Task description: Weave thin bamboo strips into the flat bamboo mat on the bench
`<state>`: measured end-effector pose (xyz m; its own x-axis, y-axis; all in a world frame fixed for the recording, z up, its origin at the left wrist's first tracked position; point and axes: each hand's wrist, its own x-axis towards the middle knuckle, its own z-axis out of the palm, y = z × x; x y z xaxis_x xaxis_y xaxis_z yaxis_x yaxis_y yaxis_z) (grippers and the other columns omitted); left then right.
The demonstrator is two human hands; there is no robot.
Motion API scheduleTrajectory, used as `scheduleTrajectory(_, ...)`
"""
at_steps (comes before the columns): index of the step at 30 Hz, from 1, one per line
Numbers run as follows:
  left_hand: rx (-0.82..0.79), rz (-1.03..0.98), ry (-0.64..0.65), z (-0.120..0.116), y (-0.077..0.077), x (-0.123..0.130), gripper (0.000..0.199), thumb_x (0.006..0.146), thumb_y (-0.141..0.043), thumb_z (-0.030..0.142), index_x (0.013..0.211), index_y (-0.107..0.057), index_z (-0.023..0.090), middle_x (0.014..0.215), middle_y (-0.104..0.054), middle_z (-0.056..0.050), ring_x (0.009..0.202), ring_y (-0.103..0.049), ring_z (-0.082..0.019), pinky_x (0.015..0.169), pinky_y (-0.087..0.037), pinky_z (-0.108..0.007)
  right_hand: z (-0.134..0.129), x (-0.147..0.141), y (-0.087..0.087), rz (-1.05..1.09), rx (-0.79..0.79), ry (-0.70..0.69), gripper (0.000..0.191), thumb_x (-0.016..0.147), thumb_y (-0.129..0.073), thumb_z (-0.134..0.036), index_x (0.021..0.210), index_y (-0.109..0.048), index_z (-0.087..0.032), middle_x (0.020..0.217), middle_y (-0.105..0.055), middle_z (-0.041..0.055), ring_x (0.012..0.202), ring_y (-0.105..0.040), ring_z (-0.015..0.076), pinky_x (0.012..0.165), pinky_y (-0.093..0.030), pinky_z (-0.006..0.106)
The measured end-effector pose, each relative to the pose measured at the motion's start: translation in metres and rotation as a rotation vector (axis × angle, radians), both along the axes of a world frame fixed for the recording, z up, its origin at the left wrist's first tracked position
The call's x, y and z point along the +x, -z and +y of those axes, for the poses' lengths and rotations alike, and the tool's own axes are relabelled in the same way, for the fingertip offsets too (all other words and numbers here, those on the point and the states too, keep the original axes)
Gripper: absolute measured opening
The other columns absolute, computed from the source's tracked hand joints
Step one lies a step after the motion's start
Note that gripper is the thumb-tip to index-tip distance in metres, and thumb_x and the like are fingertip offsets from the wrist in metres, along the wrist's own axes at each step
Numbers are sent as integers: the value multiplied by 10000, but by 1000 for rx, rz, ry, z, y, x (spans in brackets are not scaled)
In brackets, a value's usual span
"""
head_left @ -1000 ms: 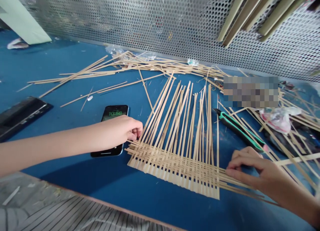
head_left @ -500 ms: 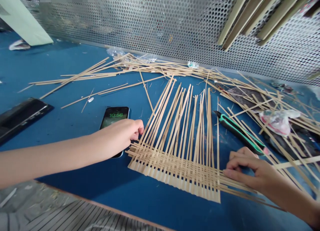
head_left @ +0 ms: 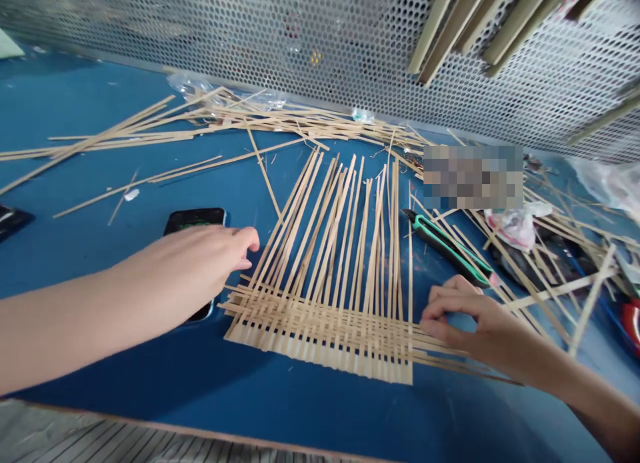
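Observation:
A partly woven mat of thin, pale bamboo strips [head_left: 320, 319] lies on the blue table. Its long upright strips fan away from me, and the crosswise strips stick out at both sides. At the right edge of the weave, my right hand [head_left: 463, 316] has its thumb and fingers closed on the crosswise strips. My left hand [head_left: 215, 249] hovers by the mat's upper left corner, fingers loosely bent and slightly apart, with nothing visible in them. Beneath this hand lies a phone [head_left: 195, 217], mostly covered by it.
A green and black utility knife [head_left: 450, 249] lies right of the mat. Loose bamboo strips [head_left: 280, 124] are strewn along the back and right, with a crumpled plastic bag [head_left: 517, 224] among them. Behind rises a perforated metal panel [head_left: 250, 43]. The table edge [head_left: 150, 425] runs along the front.
The view has shifted, so the mat and table things appear farther left. My left hand's fingers look slightly less curled and farther from the strips. My right hand stays at the mat's right edge.

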<state>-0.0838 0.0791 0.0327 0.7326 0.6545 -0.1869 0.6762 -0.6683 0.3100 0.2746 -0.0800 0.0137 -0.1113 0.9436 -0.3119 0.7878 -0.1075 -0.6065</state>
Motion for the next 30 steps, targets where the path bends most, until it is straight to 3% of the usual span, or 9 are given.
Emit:
scheduleTrajectory(3, 143, -56, 88, -11, -9, 18, 311, 913, -312, 329, 785, -574, 217, 851, -635, -56, 784, -536, -226, 717, -354, -356, 5, -4, -2, 7, 14, -15, 391, 873, -597, -557, 645, -625, -241, 699, -594, 25, 837, -475, 236, 821, -371, 421)
scheduleTrajectory(9, 40, -123, 321, -30, -2, 45, 407, 1022, -288, 339, 843, -635, 225, 867, -628, -2, 873, -486, -200, 805, -366, -348, 12, -9, -3, 81, 35, -45, 316, 874, -632, -461, 657, -627, -230, 663, -561, 14, 804, -461, 214, 756, -382, 365)
scheduleTrajectory(13, 130, -46, 379, -32, 0, 44, 379, 1017, -313, 257, 853, -653, 224, 860, -636, -14, 893, -491, -212, 819, -364, -368, 11, -7, -2, 83, 51, -92, 237, 881, -656, -341, 678, -615, -226, 665, -544, 1, 786, -466, 202, 731, -379, 342)
scheduleTrajectory(19, 358, 79, 538, -33, -4, 47, 357, 942, -342, 64, 755, -619, 189, 796, -598, -24, 842, -493, -220, 786, -356, -370, 9, -6, -3, 100, 42, -123, 231, 916, -626, -323, 711, -615, -219, 708, -557, -1, 786, -468, 189, 713, -371, 333)
scheduleTrajectory(25, 526, -137, 565, -31, 9, 46, 410, 936, -313, 25, 733, -632, 183, 716, -576, -32, 763, -502, -204, 705, -344, -340, 8, -10, -1, 138, 68, -70, 255, 911, -595, -252, 662, -568, -203, 659, -507, -3, 748, -430, 185, 675, -338, 330)
scheduleTrajectory(30, 547, -134, 527, -34, 12, 44, 407, 940, -328, 54, 721, -654, 162, 690, -575, -46, 713, -522, -208, 658, -361, -348, 8, -12, 3, 163, 101, -46, 268, 926, -547, -248, 661, -558, -207, 651, -474, -1, 746, -404, 190, 655, -322, 330)
